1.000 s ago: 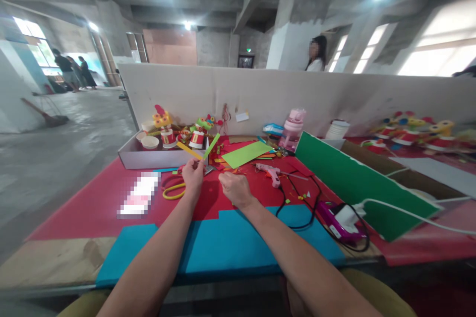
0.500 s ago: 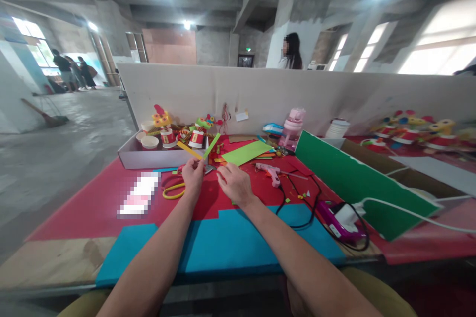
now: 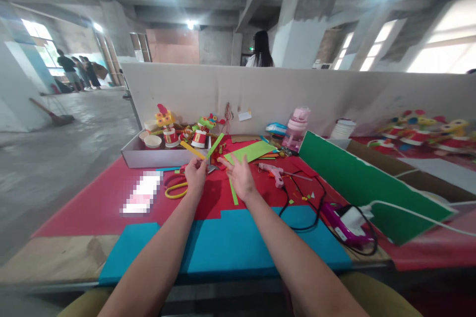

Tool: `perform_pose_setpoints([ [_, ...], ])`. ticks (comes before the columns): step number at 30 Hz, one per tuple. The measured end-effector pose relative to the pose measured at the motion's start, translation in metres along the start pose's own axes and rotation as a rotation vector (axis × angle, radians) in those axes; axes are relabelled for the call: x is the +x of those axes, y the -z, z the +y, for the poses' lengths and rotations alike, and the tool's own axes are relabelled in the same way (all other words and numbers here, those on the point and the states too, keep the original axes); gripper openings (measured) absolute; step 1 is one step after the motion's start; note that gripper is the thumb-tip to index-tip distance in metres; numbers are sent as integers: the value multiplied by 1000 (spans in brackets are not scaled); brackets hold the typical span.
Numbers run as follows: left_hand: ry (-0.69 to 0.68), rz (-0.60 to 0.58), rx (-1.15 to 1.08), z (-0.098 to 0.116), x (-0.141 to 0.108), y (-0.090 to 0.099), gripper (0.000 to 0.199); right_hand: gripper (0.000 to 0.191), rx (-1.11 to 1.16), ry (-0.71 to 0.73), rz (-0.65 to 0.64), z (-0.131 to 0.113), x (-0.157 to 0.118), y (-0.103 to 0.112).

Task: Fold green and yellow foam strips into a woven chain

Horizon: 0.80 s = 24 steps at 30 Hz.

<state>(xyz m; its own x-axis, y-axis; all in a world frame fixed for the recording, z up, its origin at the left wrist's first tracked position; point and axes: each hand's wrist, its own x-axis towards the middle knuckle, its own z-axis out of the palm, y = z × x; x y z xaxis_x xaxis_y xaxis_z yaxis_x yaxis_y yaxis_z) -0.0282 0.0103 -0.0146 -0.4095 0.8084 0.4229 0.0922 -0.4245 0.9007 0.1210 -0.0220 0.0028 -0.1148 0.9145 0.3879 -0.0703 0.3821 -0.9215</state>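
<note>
Nearest, matte blue sheets (image 3: 230, 240) lie flat along the edge of the bench (image 3: 59, 257), whose bare wood shows grain and a brown stain. A smooth red cover (image 3: 92, 198) spreads beyond. Nearer than the light green sheet (image 3: 251, 150), a narrow green strip (image 3: 234, 194) lies partly under the right hand (image 3: 240, 178), which is open with fingers spread; whether it touches the strip I cannot tell. Left of that sheet, the left hand (image 3: 195, 175) pinches a flat yellow strip (image 3: 192, 150) and a light green paper strip (image 3: 214, 146), both straight and slender, meeting in a V at the fingertips. Yellow looped handles (image 3: 176, 196) lie nearer and left of the sheet; the glossy pink glue gun (image 3: 275, 176) is nearer and right of it, by small paper scraps. A shallow white box (image 3: 159, 158), left of the sheet, holds paper cups and bright creature figures. Behind the sheet stand a translucent pink bottle (image 3: 296, 127) and the pale, creased partition (image 3: 186, 86). Farther still, a long-haired person (image 3: 262, 50) shows above it.
</note>
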Motion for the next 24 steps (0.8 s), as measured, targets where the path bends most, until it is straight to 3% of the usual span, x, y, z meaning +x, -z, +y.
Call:
perform_pose_setpoints([
  [3, 37, -3, -43, 4, -3, -1, 22, 75, 260, -118, -37, 7, 7, 10],
  [8, 59, -11, -73, 19, -8, -7, 21, 42, 450, -134, 97, 21, 7, 19],
  [14, 110, -211, -225, 40, -10, -30, 25, 51, 544, -108, 121, 21, 6, 14],
  [20, 128, -160, -244, 21, -16, -31, 27, 57, 510, -68, 115, 20, 7, 13],
  [24, 143, -160, -233, 9, -17, -26, 27, 58, 447, -140, 243, 28, 11, 9],
])
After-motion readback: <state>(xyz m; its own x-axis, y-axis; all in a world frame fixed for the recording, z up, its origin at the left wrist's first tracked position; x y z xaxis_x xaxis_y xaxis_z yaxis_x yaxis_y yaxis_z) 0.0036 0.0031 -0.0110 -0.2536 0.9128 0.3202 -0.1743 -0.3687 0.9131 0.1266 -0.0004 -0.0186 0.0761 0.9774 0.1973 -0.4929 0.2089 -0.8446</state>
